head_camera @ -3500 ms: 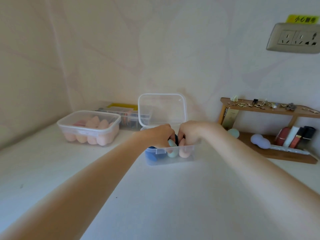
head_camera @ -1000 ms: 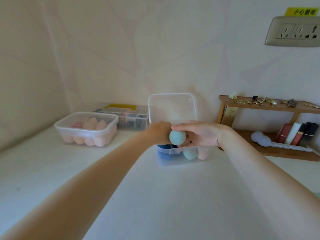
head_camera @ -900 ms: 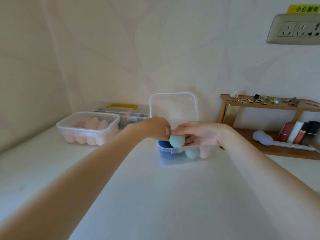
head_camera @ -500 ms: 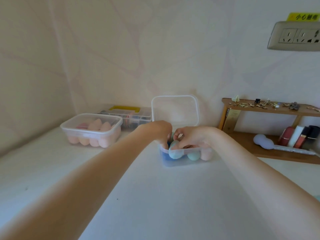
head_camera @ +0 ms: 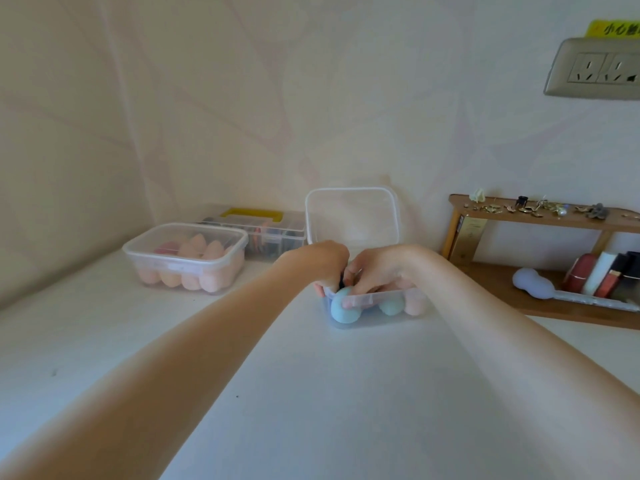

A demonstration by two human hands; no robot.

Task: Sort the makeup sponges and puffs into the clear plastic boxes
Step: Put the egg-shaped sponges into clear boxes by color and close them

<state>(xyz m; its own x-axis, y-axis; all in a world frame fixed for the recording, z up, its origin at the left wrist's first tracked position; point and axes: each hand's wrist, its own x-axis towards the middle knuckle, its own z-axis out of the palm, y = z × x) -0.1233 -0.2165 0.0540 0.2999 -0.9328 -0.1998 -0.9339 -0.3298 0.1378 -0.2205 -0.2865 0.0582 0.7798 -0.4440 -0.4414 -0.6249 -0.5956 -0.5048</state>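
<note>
Clear glossy plastic box (head_camera: 377, 299), matt foam sponge (head_camera: 341, 311), matt white tabletop (head_camera: 311, 393), wooden shelf (head_camera: 540, 221)

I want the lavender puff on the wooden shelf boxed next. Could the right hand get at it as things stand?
Probably yes. The lavender puff lies uncovered at the lower shelf's front, nothing before it. But the right hand is busy in the open box, fingers on a teal sponge.

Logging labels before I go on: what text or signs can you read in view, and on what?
"小心": black characters on the yellow sticker above the wall socket; the rest is cut off by the frame edge.
Gold box beside the wooden shelf: print too small to read.
Nothing else legible.
</note>
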